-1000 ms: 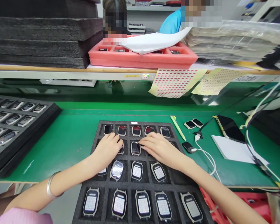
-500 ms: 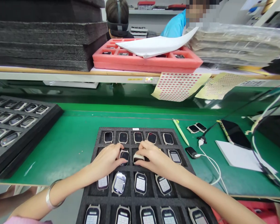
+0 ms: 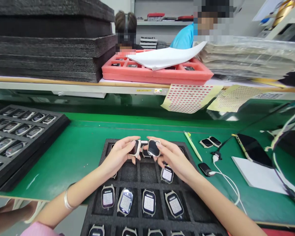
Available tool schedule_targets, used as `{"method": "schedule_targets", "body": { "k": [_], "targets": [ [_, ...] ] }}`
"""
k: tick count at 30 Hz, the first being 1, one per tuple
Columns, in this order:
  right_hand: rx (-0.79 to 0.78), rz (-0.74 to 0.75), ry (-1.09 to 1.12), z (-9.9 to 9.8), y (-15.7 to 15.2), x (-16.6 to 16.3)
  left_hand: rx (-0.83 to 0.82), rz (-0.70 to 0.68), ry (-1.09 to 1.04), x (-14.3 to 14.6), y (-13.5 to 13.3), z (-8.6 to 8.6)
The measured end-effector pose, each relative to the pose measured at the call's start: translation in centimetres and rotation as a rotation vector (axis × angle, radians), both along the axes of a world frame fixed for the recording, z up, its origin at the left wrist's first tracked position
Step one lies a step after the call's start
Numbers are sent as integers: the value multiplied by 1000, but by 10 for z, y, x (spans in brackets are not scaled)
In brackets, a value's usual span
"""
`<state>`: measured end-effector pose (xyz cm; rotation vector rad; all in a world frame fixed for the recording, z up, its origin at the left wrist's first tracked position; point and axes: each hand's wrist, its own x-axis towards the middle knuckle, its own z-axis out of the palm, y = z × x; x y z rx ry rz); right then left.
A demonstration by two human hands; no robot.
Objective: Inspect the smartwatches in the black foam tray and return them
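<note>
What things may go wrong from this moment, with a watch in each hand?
The left hand holds one watch close beside another watch in the right hand; they might knock together. Either could slip and drop onto the watches in the foam tray. The white cable lies near the right forearm, so a wide swing might catch it.

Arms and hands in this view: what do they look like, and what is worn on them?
Both the left hand and right hand are human and gloveless. The left arm wears a silver bangle above a pink sleeve; the right arm shows no sleeve or jewellery.
</note>
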<state>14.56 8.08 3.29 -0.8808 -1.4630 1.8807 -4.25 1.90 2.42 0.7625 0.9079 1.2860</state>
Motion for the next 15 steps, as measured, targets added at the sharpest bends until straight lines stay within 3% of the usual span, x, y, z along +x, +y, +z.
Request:
{"method": "schedule_targets", "body": {
  "k": [5,9,15],
  "targets": [
    [-17,104,82,-8,-3,4,-14,42,-7,2,1,-11],
    [13,150,61,-7,-3,7,41,29,200,0,-1,-18],
    [-95,219,154,-8,-1,10,108,-12,486,-2,-6,-21]
  ]
}}
